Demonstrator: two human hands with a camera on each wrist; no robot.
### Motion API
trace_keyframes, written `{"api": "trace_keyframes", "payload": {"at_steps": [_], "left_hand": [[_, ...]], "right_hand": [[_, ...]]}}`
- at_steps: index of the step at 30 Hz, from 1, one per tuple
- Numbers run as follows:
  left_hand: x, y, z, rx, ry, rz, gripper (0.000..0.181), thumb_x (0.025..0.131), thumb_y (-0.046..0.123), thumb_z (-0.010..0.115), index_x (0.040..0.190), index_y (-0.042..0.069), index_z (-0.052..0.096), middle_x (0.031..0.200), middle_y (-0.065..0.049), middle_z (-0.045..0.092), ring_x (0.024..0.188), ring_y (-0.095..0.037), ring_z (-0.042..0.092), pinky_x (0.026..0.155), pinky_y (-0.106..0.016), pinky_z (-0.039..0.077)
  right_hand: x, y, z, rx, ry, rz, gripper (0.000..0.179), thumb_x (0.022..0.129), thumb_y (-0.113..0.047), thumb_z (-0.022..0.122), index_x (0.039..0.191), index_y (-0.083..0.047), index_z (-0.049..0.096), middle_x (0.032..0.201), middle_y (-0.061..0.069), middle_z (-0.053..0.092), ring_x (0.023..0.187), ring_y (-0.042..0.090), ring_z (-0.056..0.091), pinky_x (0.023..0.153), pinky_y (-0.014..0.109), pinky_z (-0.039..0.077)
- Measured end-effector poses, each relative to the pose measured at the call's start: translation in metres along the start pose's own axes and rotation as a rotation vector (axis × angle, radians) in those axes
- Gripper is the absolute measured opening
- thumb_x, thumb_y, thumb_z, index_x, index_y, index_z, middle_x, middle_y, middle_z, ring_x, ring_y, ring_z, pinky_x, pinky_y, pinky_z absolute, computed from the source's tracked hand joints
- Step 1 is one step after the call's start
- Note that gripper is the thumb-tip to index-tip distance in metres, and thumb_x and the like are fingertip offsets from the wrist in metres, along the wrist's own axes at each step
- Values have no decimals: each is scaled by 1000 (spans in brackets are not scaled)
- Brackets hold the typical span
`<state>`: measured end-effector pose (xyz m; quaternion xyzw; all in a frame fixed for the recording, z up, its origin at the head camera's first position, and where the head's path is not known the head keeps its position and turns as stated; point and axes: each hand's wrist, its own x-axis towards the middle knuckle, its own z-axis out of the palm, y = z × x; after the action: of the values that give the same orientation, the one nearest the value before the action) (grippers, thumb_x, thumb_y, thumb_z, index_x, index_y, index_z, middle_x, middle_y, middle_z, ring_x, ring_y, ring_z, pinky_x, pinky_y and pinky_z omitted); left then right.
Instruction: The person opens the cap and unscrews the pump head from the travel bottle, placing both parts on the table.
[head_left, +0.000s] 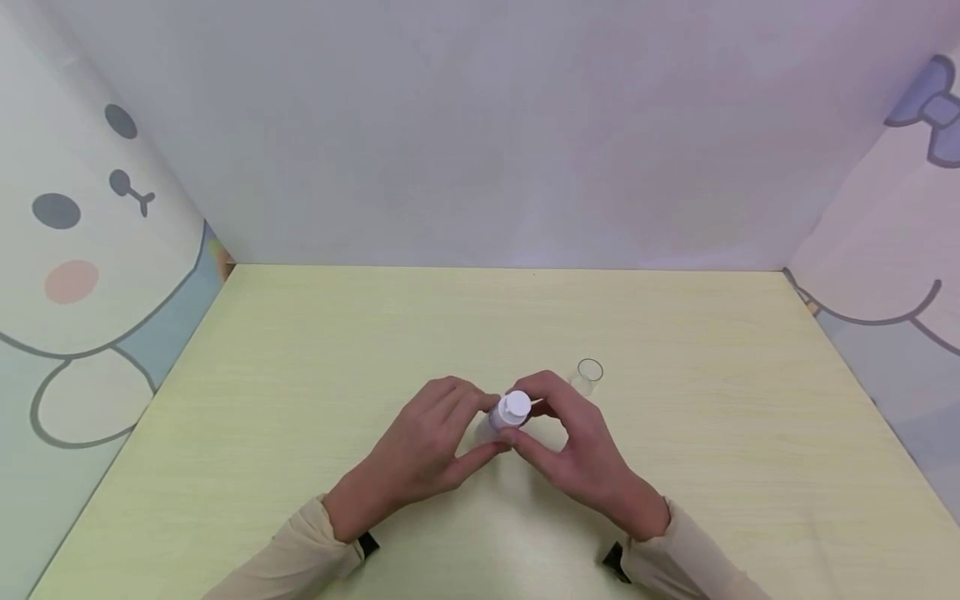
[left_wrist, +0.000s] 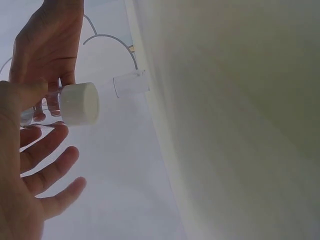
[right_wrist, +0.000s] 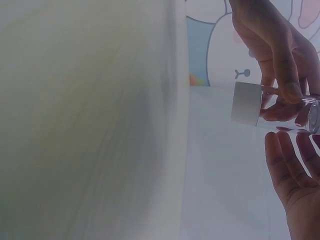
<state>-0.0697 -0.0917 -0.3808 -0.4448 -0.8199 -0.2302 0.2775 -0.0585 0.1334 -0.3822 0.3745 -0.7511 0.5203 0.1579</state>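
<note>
A small bottle [head_left: 514, 408] with a white top that has a short spout is held upright between both hands above the table. In the wrist views its clear body [right_wrist: 282, 111] and white base [left_wrist: 82, 104] show, while the white top lies outside them. My left hand [head_left: 427, 437] holds it from the left with thumb and fingers. From the other side my right hand [head_left: 581, 450] grips it, thumb in front and index finger curled behind. Behind the right hand, a clear cylindrical cap [head_left: 590, 370] stands on the table, its rim upward.
The pale wooden table [head_left: 337, 333] runs back to a plain light wall [head_left: 480, 133]. Side panels with cartoon animals [head_left: 82, 250] flank it. Beige sleeves [head_left: 292, 550] cover both forearms, and a small black piece [head_left: 617, 562] shows at each wrist.
</note>
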Motion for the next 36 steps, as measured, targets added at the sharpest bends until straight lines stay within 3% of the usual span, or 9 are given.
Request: {"api": "trace_keyframes", "payload": {"at_steps": [7, 11, 20, 27, 36], "left_hand": [[-2, 0, 0, 30, -9, 1, 45, 85, 39, 87, 112, 8, 69, 97, 1, 70, 94, -17, 66, 108, -54, 53], [-3, -1, 0, 50, -2, 12, 46, 83, 38, 89, 111, 8, 69, 97, 2, 71, 94, -17, 66, 109, -59, 52], [-2, 0, 0, 56, 3, 26, 38, 91, 36, 83, 111, 7, 69, 94, 1, 72, 90, -17, 67, 109, -56, 53], [-2, 1, -1, 56, -29, 23, 43, 85, 28, 88, 116, 6, 68, 96, 0, 74, 86, -14, 70, 107, -52, 55], [-2, 3, -3, 24, -61, -7, 45, 85, 25, 88, 119, 6, 67, 102, 0, 74, 92, -14, 72, 109, -49, 55]], "right_hand": [[-1, -1, -1, -29, -2, -5, 35, 90, -5, 81, 119, -8, 62, 110, -1, 64, 99, 9, 64, 85, 24, 61], [-1, -1, -2, -35, -2, -2, 35, 90, -5, 81, 119, -9, 62, 110, -1, 64, 99, 9, 65, 86, 23, 60], [0, -4, -3, -54, -2, -12, 32, 94, -13, 78, 122, -9, 62, 112, -1, 65, 102, 9, 64, 87, 24, 60], [1, -4, -3, -54, 13, -61, 32, 96, -20, 77, 122, -6, 64, 113, 2, 66, 102, 11, 63, 88, 23, 60], [2, -3, -3, -48, 16, -100, 32, 97, -21, 76, 120, -4, 64, 111, 4, 65, 102, 12, 62, 89, 20, 58]]}}
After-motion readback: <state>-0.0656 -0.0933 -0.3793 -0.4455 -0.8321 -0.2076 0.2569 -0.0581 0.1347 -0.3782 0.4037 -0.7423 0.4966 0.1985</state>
